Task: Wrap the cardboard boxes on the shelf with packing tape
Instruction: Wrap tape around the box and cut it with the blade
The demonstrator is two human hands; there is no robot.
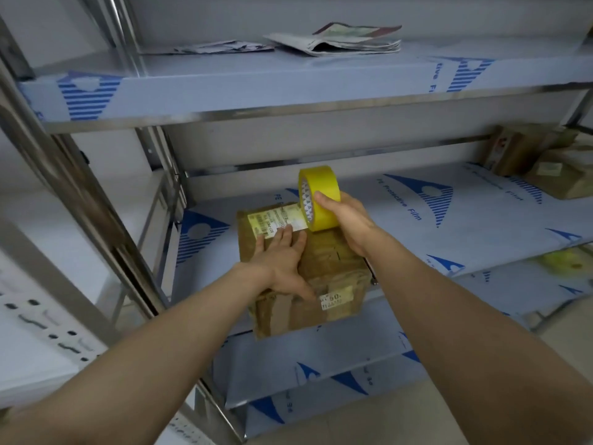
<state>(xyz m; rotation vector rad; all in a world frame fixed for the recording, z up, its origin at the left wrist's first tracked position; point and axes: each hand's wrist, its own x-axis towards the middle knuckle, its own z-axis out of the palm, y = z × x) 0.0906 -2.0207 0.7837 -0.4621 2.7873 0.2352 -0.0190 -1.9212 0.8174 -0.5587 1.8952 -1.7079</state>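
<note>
My left hand (282, 255) lies flat on the box (330, 281) at the shelf's (449, 226) front edge, right hand (345, 216) grips the tape roll (321, 191) at its far end.

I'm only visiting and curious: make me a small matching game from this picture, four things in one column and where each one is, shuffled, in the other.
Things:
1 tape roll
2 left hand
3 newspapers
4 other boxes

Places:
A on the top shelf
B flat on top of the box
C far right of the middle shelf
D gripped in the right hand

Pairs: 1-D, 2-B, 3-A, 4-C
</note>
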